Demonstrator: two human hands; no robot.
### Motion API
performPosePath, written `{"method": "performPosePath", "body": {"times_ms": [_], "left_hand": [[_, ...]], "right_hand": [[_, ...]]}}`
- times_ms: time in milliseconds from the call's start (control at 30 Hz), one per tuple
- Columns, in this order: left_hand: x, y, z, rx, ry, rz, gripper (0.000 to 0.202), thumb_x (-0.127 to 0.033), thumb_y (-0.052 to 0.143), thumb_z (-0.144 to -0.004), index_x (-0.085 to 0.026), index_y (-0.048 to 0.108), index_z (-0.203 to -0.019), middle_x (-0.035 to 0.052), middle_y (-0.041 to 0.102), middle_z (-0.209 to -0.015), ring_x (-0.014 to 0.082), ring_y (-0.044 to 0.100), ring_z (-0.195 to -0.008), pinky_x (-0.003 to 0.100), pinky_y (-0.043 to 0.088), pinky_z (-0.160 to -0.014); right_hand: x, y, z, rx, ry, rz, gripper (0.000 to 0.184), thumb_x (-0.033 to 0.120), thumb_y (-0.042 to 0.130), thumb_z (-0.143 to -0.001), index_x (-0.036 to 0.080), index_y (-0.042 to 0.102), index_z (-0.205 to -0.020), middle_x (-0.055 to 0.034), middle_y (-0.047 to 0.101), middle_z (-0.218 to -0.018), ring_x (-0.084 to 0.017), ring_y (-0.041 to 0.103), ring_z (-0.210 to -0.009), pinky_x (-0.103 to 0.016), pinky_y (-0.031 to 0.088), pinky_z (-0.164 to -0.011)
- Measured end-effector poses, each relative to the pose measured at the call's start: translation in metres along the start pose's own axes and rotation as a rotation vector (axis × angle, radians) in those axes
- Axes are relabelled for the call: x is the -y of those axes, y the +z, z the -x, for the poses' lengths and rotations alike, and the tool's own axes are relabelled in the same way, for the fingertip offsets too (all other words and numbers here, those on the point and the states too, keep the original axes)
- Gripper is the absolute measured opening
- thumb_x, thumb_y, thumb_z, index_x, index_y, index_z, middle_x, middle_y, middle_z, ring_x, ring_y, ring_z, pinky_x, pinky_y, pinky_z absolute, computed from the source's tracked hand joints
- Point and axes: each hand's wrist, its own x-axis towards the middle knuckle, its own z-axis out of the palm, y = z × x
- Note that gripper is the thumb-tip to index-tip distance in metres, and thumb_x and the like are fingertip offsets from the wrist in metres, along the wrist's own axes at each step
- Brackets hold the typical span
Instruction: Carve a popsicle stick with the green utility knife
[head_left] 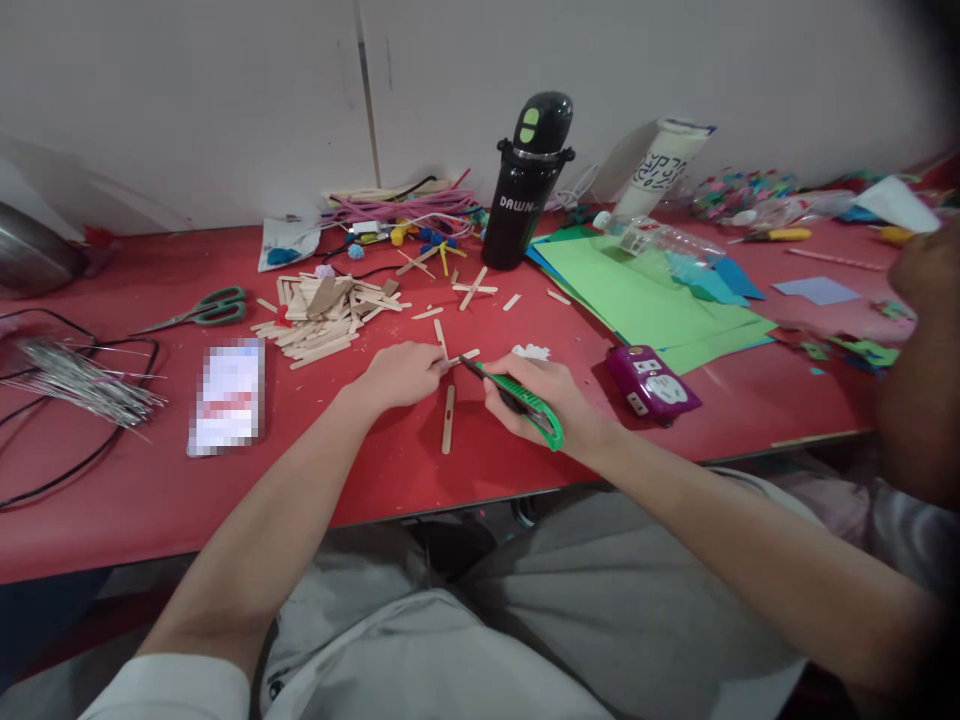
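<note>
My right hand (pixel 551 395) is closed around a green box cutter (pixel 553 432), its dark tip pointing left. The tip touches or nearly touches a small wooden craft stick (pixel 470 354), which my left hand (pixel 405 375) presses with closed fingers against the red table. Just behind my left fingertips lies another craft stick (pixel 439 335). A stick with a dark slot in its middle (pixel 448 425) rests in front of them, near the table edge. Two sticks crossed in an X (pixel 474 289) lie farther back. To their left is a loose pile of craft sticks (pixel 322 320).
A black bottle (pixel 517 200) stands at the back. Green paper sheets (pixel 675 300) and a purple box-shaped item (pixel 651 385) are to the right, scissors (pixel 217 307), a phone-shaped object (pixel 227 397) and metal wires (pixel 82 380) left. Another person's arm (pixel 919 380) reaches in at the right.
</note>
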Motion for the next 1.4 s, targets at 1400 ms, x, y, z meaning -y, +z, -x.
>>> {"method": "performPosePath", "body": {"times_ms": [1400], "left_hand": [[0.0,0.0,-0.0007,0.007,-0.01,-0.012,0.037,-0.04,0.036,-0.099,-0.024,0.069,-0.103,0.0072,0.074,-0.114,0.0265,0.066,-0.105,0.035,0.049,-0.083]], "right_hand": [[0.0006,0.0019,0.0018,0.017,0.004,-0.035,0.005,0.018,0.056,-0.09,0.022,0.055,-0.092,0.0042,0.056,-0.063,-0.011,0.054,-0.053,-0.023,0.044,-0.054]]}}
